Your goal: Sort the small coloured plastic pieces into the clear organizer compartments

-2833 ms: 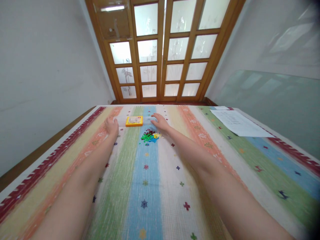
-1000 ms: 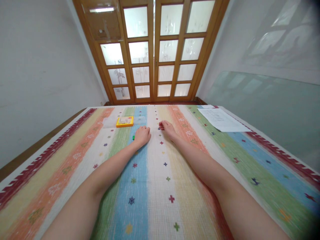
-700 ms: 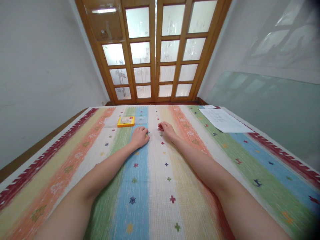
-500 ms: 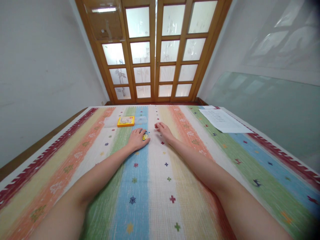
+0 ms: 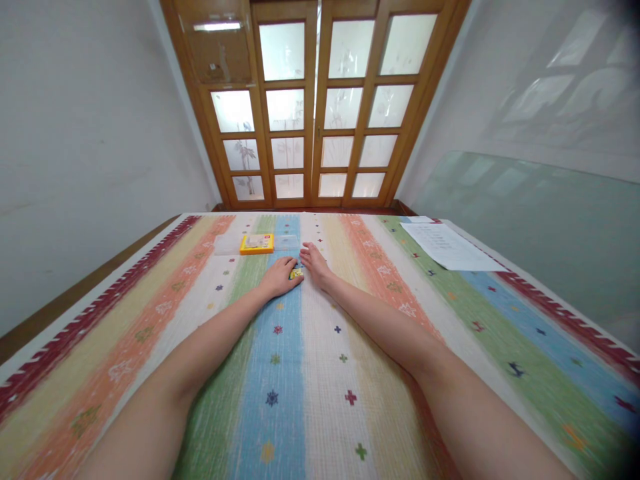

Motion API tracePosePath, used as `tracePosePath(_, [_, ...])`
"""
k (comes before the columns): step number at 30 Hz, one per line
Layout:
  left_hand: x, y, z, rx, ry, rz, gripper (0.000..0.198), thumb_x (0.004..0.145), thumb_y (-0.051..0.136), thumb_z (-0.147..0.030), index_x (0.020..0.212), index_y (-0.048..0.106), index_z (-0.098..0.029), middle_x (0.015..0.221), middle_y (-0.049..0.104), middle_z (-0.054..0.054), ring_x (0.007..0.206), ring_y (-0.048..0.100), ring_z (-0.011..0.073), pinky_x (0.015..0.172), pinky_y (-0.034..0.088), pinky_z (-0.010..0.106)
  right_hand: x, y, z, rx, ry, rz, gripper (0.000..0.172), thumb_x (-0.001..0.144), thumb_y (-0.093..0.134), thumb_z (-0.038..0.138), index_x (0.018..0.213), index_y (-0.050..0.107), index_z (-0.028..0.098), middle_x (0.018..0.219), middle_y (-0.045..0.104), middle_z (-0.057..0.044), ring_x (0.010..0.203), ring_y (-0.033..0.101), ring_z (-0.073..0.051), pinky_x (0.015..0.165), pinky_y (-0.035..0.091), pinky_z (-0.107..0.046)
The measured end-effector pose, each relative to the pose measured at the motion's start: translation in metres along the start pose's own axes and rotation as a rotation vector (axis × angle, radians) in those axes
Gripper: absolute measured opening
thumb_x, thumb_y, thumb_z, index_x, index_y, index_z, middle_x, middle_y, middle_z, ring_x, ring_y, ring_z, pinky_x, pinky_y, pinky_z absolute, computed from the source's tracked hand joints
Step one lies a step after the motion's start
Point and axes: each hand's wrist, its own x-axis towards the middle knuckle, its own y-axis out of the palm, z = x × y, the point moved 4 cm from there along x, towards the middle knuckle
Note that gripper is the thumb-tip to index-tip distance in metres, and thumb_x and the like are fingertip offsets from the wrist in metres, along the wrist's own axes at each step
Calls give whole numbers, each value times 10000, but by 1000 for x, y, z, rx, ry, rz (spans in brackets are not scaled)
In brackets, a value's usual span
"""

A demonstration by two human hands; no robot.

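Note:
My left hand [image 5: 278,277] lies on the striped cloth [image 5: 300,373] with its fingers curled over a small heap of coloured pieces [image 5: 297,273]; only a few yellow and blue ones peek out at its fingertips. Just to the right, my right hand [image 5: 313,261] rests palm down with its fingers stretched out, its inner edge touching the same heap. Both forearms reach far forward across the cloth. A flat yellow box [image 5: 257,243] sits just beyond my left hand.
Clear plastic pieces [image 5: 226,245] lie on both sides of the yellow box. A white printed sheet [image 5: 447,245] rests at the far right of the cloth. Wooden glazed doors [image 5: 315,107] stand behind, and a glass pane [image 5: 540,220] leans at the right.
The open heap of coloured pieces is now mostly covered by my left hand, which came over from beside the box. My right hand has slid left until it meets the heap.

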Motion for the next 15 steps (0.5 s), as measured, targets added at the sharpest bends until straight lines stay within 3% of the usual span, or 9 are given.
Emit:
tracePosePath(8, [10, 4, -4, -77, 158, 107, 473, 993, 559, -461, 1405, 636, -243, 1511, 583, 81, 1420, 501, 242, 1232, 340, 413, -9, -70, 25, -66, -102, -157, 471, 866, 548, 684, 1071, 626, 267, 1128, 671, -91, 1070, 668, -227, 960, 561, -397])
tracePosePath(11, [10, 5, -3, -83, 167, 104, 457, 1006, 542, -451, 1393, 652, -236, 1501, 595, 84, 1408, 517, 234, 1228, 350, 410, -16, -77, 30, -33, -100, -158, 455, 871, 554, 660, 1040, 635, 245, 1087, 683, -96, 1016, 677, -221, 931, 577, -379])
tracePosePath(15, [7, 6, -4, -72, 181, 88, 444, 1042, 468, -413, 1409, 641, -233, 1507, 588, 84, 1414, 512, 221, 1233, 344, 406, -19, -71, 31, -42, -111, -129, 468, 879, 557, 665, 1001, 655, 224, 1030, 696, -100, 943, 684, -215, 900, 585, -378])
